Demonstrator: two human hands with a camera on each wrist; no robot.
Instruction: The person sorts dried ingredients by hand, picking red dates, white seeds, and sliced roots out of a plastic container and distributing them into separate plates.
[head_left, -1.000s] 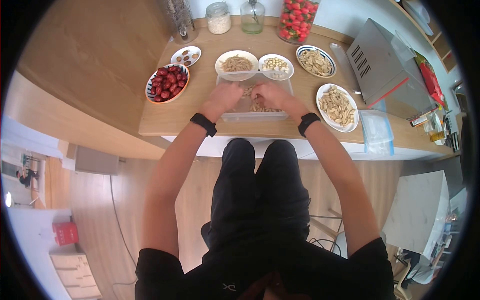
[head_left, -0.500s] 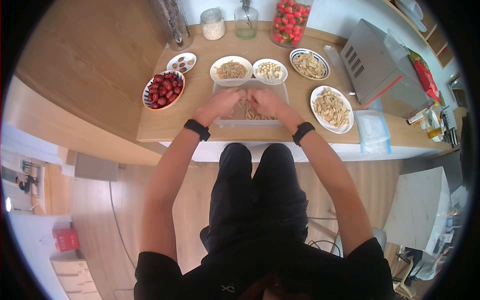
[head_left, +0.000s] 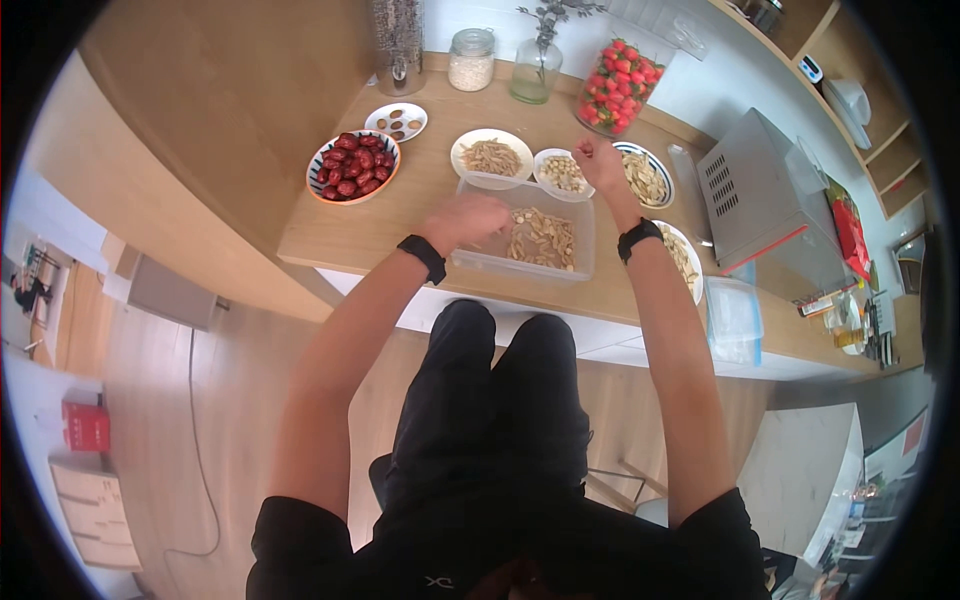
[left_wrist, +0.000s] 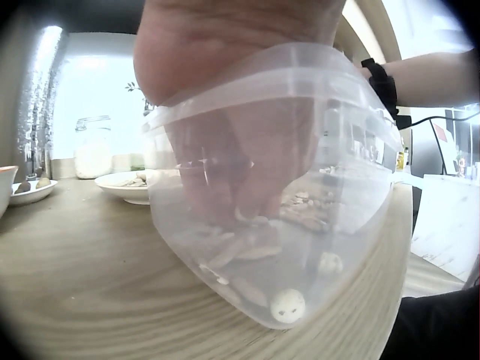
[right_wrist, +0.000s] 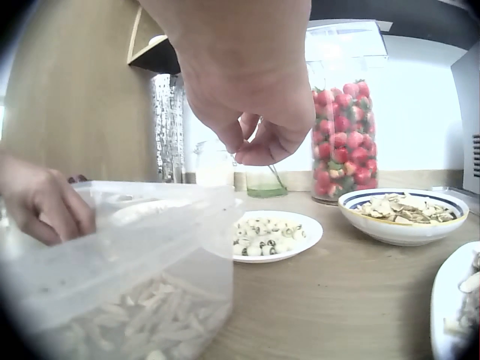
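My left hand [head_left: 478, 220] reaches down inside a clear plastic box [head_left: 480, 262], its bent fingers close over dried pale strips [head_left: 543, 238]. Two round white lotus seeds [left_wrist: 288, 306] lie low in a corner of that box, seen through its wall in the left wrist view. My right hand [head_left: 600, 165] is raised outside the box, near a small white plate of lotus seeds [right_wrist: 262, 238]. Its fingers are curled with the tips together, and I cannot tell whether something small sits between them.
Behind the box is a plate of pale strips [head_left: 490, 157]; to its right, a striped bowl of dried slices [right_wrist: 405, 214] and another plate [head_left: 690, 258]. Red dates [head_left: 352, 168] fill a bowl at left. A strawberry-filled container [head_left: 620, 88] stands behind, a grey appliance [head_left: 760, 190] at right.
Both hands were together in the box. My right hand has since lifted out and moved up and right past the lotus seed plate; my left hand stays in the box. The head view has shifted.
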